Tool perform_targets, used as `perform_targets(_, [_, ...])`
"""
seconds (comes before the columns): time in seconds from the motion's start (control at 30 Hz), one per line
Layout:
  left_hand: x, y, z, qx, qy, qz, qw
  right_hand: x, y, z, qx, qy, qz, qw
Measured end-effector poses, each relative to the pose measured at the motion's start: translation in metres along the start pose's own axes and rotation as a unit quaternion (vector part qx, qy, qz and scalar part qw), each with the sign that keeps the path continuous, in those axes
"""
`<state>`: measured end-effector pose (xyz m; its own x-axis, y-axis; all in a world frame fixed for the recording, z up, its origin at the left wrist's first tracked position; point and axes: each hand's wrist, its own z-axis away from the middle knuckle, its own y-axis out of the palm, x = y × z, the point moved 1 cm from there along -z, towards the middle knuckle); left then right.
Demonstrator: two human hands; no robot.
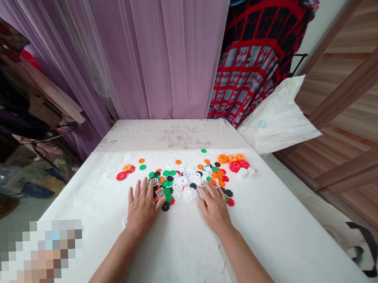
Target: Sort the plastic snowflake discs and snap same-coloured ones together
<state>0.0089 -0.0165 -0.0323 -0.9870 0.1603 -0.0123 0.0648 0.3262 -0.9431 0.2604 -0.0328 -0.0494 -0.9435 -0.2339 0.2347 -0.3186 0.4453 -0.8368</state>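
Note:
A loose spread of notched plastic discs in white, green, black, orange and red lies across the middle of the white-covered table. My left hand (143,206) rests flat at the left side of the spread, fingers apart, beside green discs (168,192) and a small white window-shaped piece (160,193). At the right side, my right hand (215,205) lies with fingers spread, touching or just over the near edge, close to a black disc (229,193) and a red disc (231,202). White discs (182,181) fill the gap between the hands. Neither hand grasps anything.
Stacked red discs (235,166) and orange discs (222,158) sit at the right, more red discs (121,175) at the left. A white bag (278,121) stands off the table's right edge. A purple curtain (169,54) hangs behind the table (168,251).

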Motion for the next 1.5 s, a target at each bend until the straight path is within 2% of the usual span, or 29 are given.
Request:
perform_targets(0.07, [0.001, 0.003, 0.002, 0.024, -0.002, 0.001, 1.000, -0.002, 0.003, -0.001, -0.018, 0.013, -0.016, 1.000])
perform_targets(0.17, [-0.011, 0.007, 0.002, 0.040, 0.031, 0.019, 0.999, -0.010, 0.008, -0.003, -0.058, 0.034, -0.063, 0.996])
perform_targets(0.3, [-0.039, 0.009, -0.010, 0.063, 0.085, 0.052, 0.993, -0.019, 0.011, -0.004, -0.086, 0.059, -0.130, 0.986])
perform_targets(0.5, [-0.087, 0.012, -0.036, 0.111, 0.125, 0.105, 0.980, -0.030, 0.011, -0.005, -0.123, 0.128, -0.229, 0.957])
perform_targets(0.7, [-0.126, 0.014, -0.048, 0.104, 0.208, 0.174, 0.957, -0.038, 0.012, -0.005, -0.159, 0.197, -0.285, 0.925])
perform_targets(0.77, [-0.126, 0.013, -0.051, 0.096, 0.232, 0.193, 0.949, -0.040, 0.011, -0.004, -0.165, 0.211, -0.289, 0.919])
perform_targets(0.83, [-0.116, 0.013, -0.055, 0.095, 0.235, 0.184, 0.950, -0.039, 0.009, -0.004, -0.173, 0.205, -0.276, 0.923])
perform_targets(0.93, [-0.090, 0.013, -0.062, 0.126, 0.235, 0.129, 0.955, -0.032, 0.002, -0.008, -0.174, 0.132, -0.229, 0.949])
perform_targets(1.03, [-0.065, 0.013, -0.068, 0.122, 0.218, 0.078, 0.965, -0.019, -0.004, -0.011, -0.106, 0.020, -0.145, 0.984])
perform_targets(1.1, [-0.054, 0.012, -0.071, 0.109, 0.196, 0.057, 0.973, -0.011, -0.005, -0.011, -0.039, -0.012, -0.079, 0.996])
perform_targets(1.2, [-0.046, 0.008, -0.069, 0.089, 0.161, 0.042, 0.982, -0.007, -0.004, -0.011, 0.006, 0.013, -0.010, 1.000])
perform_targets(1.3, [-0.046, 0.003, -0.055, 0.069, 0.155, 0.055, 0.984, -0.010, -0.008, -0.010, -0.022, 0.031, 0.014, 0.999])
perform_targets(1.4, [-0.050, -0.001, -0.029, 0.062, 0.204, 0.086, 0.973, -0.013, -0.019, -0.008, -0.047, 0.049, 0.012, 0.998])
perform_targets(1.5, [-0.056, -0.002, -0.007, 0.059, 0.270, 0.110, 0.955, -0.010, -0.030, -0.004, -0.019, 0.059, 0.020, 0.998])
